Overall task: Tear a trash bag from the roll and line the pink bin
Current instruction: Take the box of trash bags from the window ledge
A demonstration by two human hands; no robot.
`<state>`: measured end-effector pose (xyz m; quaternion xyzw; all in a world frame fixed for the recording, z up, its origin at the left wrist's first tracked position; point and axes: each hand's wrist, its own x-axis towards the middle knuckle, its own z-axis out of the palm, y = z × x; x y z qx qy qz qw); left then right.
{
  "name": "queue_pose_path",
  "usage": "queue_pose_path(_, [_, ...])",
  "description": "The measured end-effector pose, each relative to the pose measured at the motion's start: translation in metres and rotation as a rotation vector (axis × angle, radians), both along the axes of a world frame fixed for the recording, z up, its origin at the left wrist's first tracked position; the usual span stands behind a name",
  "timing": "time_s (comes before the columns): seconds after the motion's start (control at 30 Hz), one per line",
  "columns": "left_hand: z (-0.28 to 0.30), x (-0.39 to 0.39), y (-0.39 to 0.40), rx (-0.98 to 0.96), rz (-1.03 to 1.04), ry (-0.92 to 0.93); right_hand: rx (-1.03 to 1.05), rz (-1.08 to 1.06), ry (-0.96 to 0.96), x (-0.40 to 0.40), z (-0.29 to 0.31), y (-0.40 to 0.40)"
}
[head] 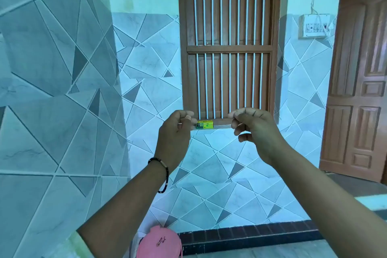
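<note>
My left hand (pixel 174 130) and my right hand (pixel 251 125) are raised at chest height, about a hand's width apart, each with its fingers pinched. Between them runs a thin, almost see-through trash bag (pixel 222 127), whose upper edge shows as a faint taut strip. How far the film hangs below them I cannot tell. The pink bin (pixel 160 243) stands on the floor at the bottom edge, under my left forearm, which hides part of it. No roll is in view.
A barred wooden window (pixel 229 48) faces me, with a small yellow-green box (pixel 205 124) on its sill. A tiled wall juts out on the left (pixel 58 111). A wooden door (pixel 360 90) stands at the right, below a switch board (pixel 316 26).
</note>
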<state>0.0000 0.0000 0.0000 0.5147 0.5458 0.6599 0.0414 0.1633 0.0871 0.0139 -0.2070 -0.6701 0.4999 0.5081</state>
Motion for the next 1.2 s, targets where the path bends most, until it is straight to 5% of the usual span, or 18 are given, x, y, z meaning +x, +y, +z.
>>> queue_pose_path(0.7, [-0.074, 0.017, 0.252, -0.062, 0.076, -0.241, -0.074, 0.052, -0.106, 0.026, -0.052, 0.287])
queue_pose_path(1.2, [-0.103, -0.086, 0.433, -0.111, 0.057, -0.276, -0.303, 0.132, -0.084, -0.085, -0.108, 0.446])
